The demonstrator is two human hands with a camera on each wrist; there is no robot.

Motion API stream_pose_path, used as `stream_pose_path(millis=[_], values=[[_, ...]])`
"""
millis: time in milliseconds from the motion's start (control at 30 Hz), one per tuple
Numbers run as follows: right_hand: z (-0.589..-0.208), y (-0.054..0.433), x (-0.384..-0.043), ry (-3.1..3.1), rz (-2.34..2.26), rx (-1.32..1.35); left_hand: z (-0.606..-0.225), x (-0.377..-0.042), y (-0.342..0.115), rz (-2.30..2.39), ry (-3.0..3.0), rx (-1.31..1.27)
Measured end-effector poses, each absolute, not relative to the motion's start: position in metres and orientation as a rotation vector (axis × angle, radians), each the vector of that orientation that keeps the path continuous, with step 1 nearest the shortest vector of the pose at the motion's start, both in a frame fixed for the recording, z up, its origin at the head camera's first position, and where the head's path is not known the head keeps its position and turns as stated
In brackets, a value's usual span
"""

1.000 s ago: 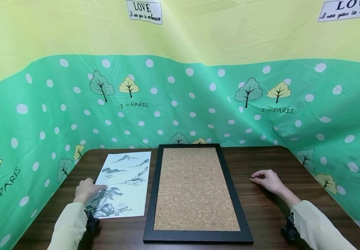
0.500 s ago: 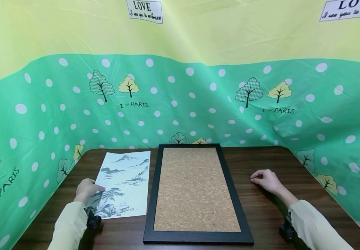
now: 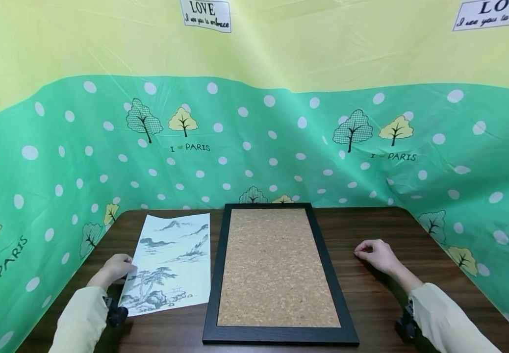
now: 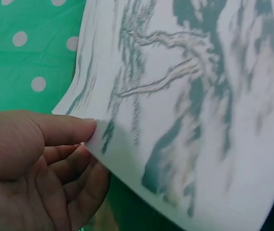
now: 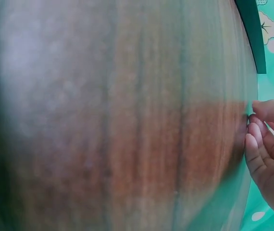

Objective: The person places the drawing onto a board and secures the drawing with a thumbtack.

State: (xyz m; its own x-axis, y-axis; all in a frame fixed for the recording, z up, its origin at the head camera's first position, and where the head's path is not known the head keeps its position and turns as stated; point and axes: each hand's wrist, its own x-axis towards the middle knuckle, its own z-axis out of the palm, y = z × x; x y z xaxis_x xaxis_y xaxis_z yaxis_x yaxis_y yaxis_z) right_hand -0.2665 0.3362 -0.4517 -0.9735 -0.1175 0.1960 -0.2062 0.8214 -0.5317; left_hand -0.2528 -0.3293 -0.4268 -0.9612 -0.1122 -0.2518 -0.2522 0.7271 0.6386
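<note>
Left hand (image 3: 114,268) shifted leftward, pinching the landscape print (image 3: 172,260) by its edge; right hand (image 3: 379,256) rests loosely curled on the surface (image 3: 360,223).

The head view looks forward and down over the table (image 3: 170,331) to the patterned cloth (image 3: 237,166) behind. The left wrist view looks from close beside the left hand (image 4: 43,166) at the paper (image 4: 190,120), which the head view also shows. The right wrist view looks closely across the table, sharing the right hand (image 5: 272,163) with the head view.
</note>
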Motion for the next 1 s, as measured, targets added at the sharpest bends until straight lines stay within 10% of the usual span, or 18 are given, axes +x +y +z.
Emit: stream_pose_path(millis=[1000], values=[[-0.44,0.331,-0.264,-2.793,1.457,0.212,-0.406,-0.266,-0.324,1.545,2.473,-0.159]])
